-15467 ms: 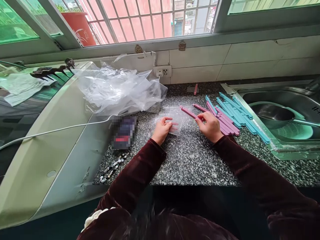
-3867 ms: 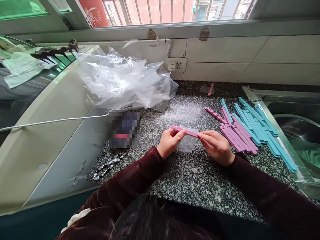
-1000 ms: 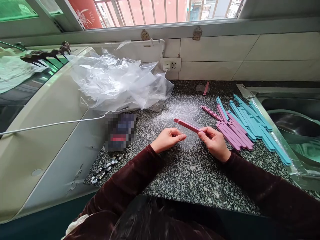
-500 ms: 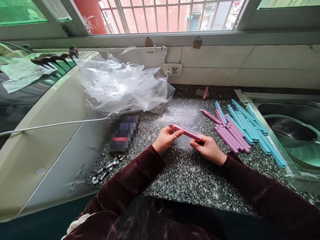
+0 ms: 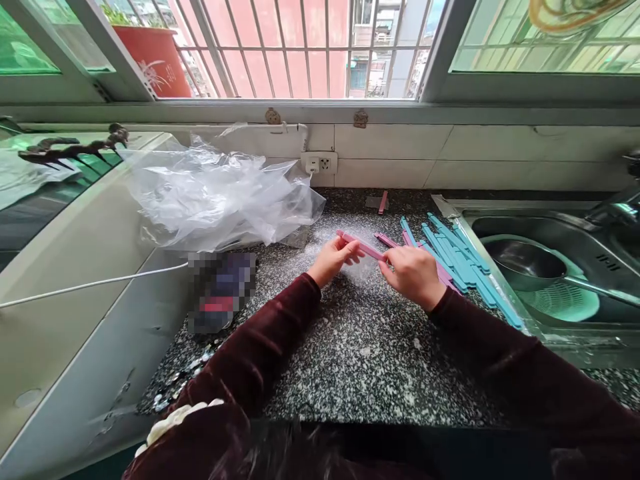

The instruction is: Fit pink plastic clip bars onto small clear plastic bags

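Note:
A pink bag sealing clip (image 5: 365, 247) is held up above the counter, slanting down to the right. My left hand (image 5: 330, 261) pinches its left end, and my right hand (image 5: 416, 275) grips the right end between thumb and fingers. A small piece of clear plastic (image 5: 361, 272) shows below the clip; whether it is caught in the clip I cannot tell. Right of my right hand lie several turquoise clips (image 5: 461, 263) in a loose pile. Several pink clips (image 5: 447, 275) lie beside them, mostly hidden behind that hand.
Crumpled clear plastic bags (image 5: 220, 200) heap at the back left. A blurred dark item (image 5: 225, 290) and a beaded string (image 5: 200, 363) lie at left. One more pink clip (image 5: 383, 202) rests near the wall. At right, the sink (image 5: 475, 223) holds a pan (image 5: 525, 262) and colander (image 5: 567, 303).
My right hand has turned over, its back now facing up at the clip's right end. The clip stays between both hands. The view has tilted up and shifted right.

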Demonstrator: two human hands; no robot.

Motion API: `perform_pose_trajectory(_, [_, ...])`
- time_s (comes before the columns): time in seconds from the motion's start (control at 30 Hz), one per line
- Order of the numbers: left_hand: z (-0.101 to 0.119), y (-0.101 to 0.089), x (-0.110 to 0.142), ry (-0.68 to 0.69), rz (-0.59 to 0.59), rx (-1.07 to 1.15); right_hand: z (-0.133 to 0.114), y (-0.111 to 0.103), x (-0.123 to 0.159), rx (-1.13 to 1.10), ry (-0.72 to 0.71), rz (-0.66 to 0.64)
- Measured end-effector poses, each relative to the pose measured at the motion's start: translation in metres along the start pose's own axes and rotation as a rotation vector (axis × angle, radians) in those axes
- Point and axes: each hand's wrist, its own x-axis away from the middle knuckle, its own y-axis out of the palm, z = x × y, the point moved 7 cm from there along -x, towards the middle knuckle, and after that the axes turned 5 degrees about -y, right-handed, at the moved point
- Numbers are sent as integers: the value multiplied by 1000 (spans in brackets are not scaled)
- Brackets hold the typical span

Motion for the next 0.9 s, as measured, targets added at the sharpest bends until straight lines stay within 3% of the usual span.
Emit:
perform_pose_trajectory(0.07, [3, 2, -28, -21, 31, 24, 28, 3, -17, 35, 147, -78])
perform_pose_trajectory(0.23, [-1, 1, -96, 17, 246, 24, 106, 28, -56, 20, 584, -199])
perform_pose_trajectory(0.33, [-7, 10, -131, 91, 283, -213, 137, 54, -73, -21, 759, -200])
perform_pose_trajectory(0.43, [-4, 28, -152, 222, 237, -616, 155, 82, -83, -52, 873, -227])
perform_pose_trajectory(0.53, [-7, 41, -162, 228, 192, -1042, 162, 103, -88, -65, 914, -281])
perform_pose_trajectory(0.6, [-9, 43, -164, 189, 221, -1208, 163, 112, -90, -50, 912, -316])
perform_pose_trajectory(0.73, [-9, 42, -163, 157, 299, -1280, 161, 121, -93, 2, 871, -380])
perform_pose_trajectory(0.9, [-4, 38, -152, 154, 315, -1250, 155, 118, -95, 18, 809, -420])
